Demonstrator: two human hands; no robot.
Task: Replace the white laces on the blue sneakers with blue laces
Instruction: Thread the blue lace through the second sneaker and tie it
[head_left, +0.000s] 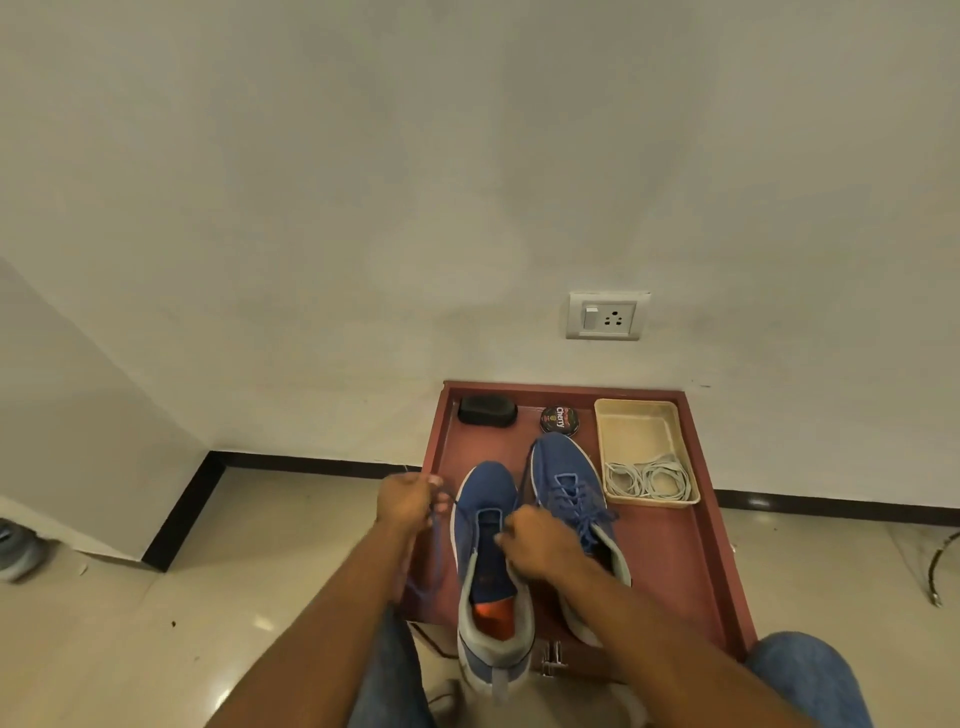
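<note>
Left hand (410, 501) pinches one end of the blue lace (438, 540) and draws it out to the side of the near sneaker (491, 571), most likely to pull slack through the eyelets and even up the two ends. Right hand (540, 545) rests curled on the other flank of the same shoe near the tongue; it seems to pinch the lace's other end while steadying the shoe, though the strand itself is too small to make out there. That sneaker stands heel toward the person, hanging partly off the near edge of the red table (675, 561), which keeps the eyelets close and easy to reach. Only the lowest row seems threaded, so lacing here is at an early stage by my reading. Just beside it, farther back, the second sneaker (566, 483) already wears blue laces tied in a bow, so half the job looks done. White laces (647, 478) lie coiled in the beige tray (636, 415) at the right, set apart so they do not tangle with the new ones. A polish tin (560, 420) and a black brush (487, 411) sit along the far edge, out of the way.
</note>
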